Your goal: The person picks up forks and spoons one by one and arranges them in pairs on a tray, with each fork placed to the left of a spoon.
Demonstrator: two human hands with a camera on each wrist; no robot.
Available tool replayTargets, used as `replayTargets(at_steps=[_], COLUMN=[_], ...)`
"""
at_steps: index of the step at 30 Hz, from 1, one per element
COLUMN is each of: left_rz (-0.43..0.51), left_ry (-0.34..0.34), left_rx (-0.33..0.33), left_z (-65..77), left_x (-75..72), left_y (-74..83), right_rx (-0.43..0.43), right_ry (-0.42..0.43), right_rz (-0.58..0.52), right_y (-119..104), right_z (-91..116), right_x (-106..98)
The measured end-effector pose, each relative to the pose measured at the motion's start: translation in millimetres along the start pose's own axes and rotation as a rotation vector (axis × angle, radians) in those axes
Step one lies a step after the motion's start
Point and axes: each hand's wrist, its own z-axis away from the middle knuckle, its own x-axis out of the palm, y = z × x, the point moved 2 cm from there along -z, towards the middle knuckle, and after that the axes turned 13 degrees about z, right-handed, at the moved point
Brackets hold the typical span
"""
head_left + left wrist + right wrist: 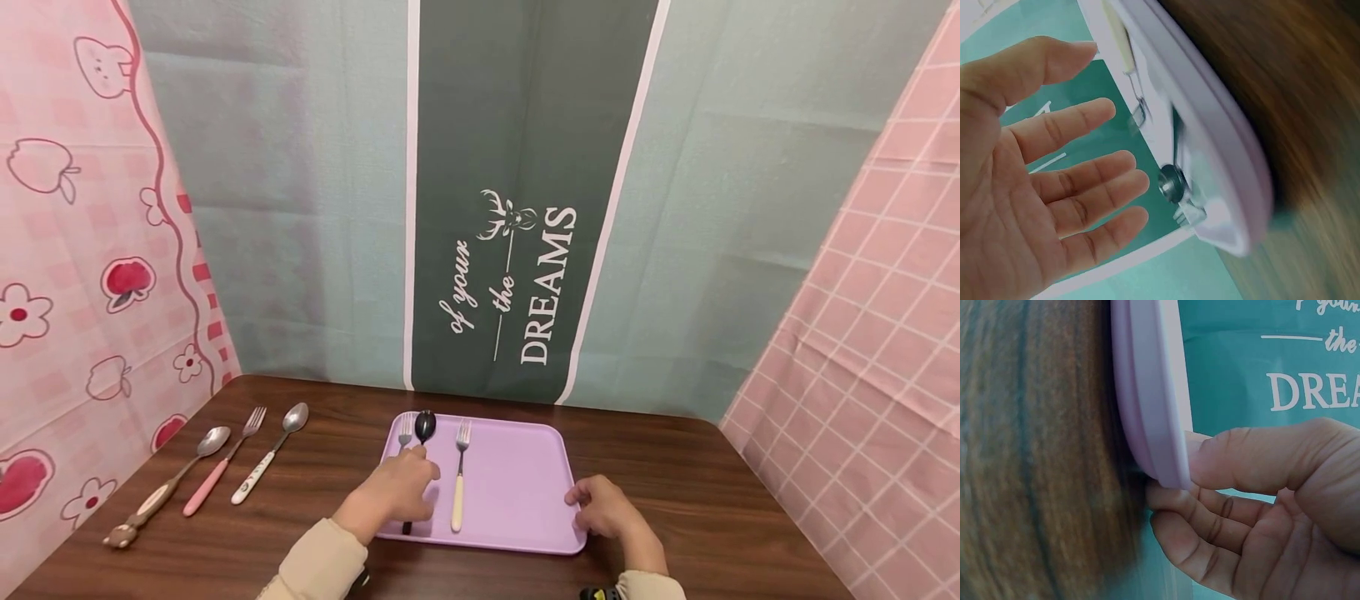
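Note:
A lilac tray (517, 483) lies on the table and bears two forks and a spoon. My left hand (401, 483) is over its left part with fingers extended and nothing in its grasp, as the left wrist view shows. Beneath it lie a black spoon (425, 425) and a fork (406, 427); the hand hides most of their handles. To its right sits a fork with a cream handle (457, 500). My right hand (606, 507) pinches the tray's right edge, thumb (1222, 459) on the rim and fingers curled at its underside.
Left of the tray, on the dark wooden table (330, 483), lie a spoon with a brown bear-ended handle (155, 500), a pink-handled fork (206, 487) and a spoon with a white patterned handle (255, 477). Fabric curtains (360, 208) stand behind and at both sides.

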Motion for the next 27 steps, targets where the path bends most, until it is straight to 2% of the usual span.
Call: replayTargets(at_steps=[12, 20, 27], left_rz=[0.031, 0.064, 0.066], left_ry=[0.028, 0.014, 0.022], left_rx=[-0.088, -0.165, -0.173], left_z=[16.4, 28.9, 41.5], left_x=[-13.1, -20.6, -26.2], left_y=[-27.6, -47.5, -60.0], right_rx=[0.003, 0.018, 0.006], right_ry=[0.007, 0.009, 0.011], right_rz=[0.007, 0.014, 0.017], right_y=[0, 0, 0], right_z=[1, 1, 1], right_x=[1, 3, 4])
